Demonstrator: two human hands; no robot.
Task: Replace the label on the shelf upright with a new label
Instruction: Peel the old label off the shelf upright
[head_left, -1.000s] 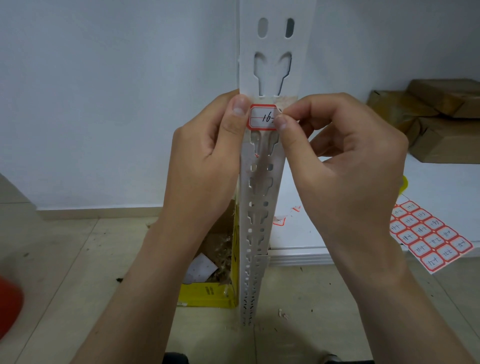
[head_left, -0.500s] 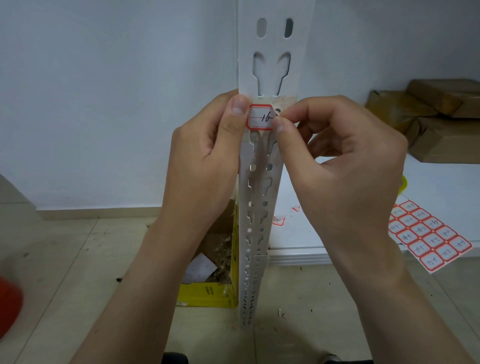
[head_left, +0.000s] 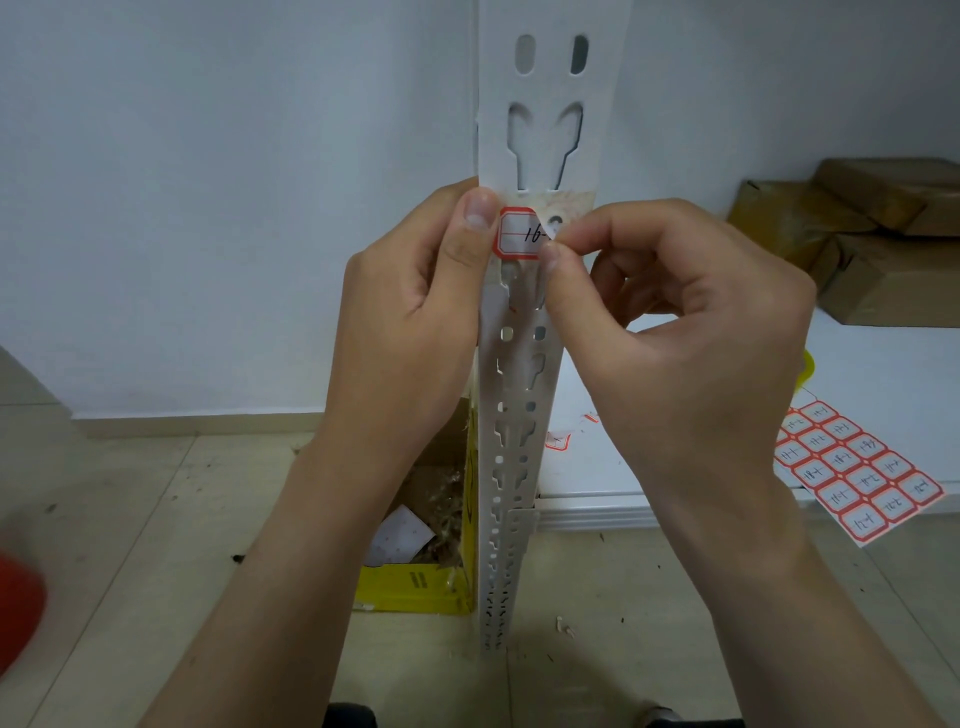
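1. Shelf upright (head_left: 550, 130): white perforated metal post, centre, running from the top edge down to the floor. Landmark for everything below.
2. Label (head_left: 519, 234): red-bordered sticker with handwritten "16", stuck on the upright's front face just below the big keyhole slot. Its right edge is lifted off the metal, with brownish glue residue exposed beside and above it.
3. Left hand (head_left: 415, 312): wrapped round the upright's left edge, fingers curled behind it, thumb upright with the tip pressed on the label's left border. Closed grip on the post.
4. Right hand (head_left: 691, 332): right of the upright, thumb and index fingertip pinched together on the label's peeled right edge; other fingers curled into the palm. This hand covers the label's right portion and part of the post below it.
5. Label sheet (head_left: 857, 473): grid of red-bordered stickers, right of the upright, overhanging the edge of a low white shelf board (head_left: 883, 374).
6. Cardboard boxes (head_left: 857, 234): far right of the upright, on that board.
7. Yellow box (head_left: 415, 592): on the floor just left of the upright's base, open, scraps inside.
8. Red blurred object (head_left: 18, 618): far left edge, can't tell what it is.
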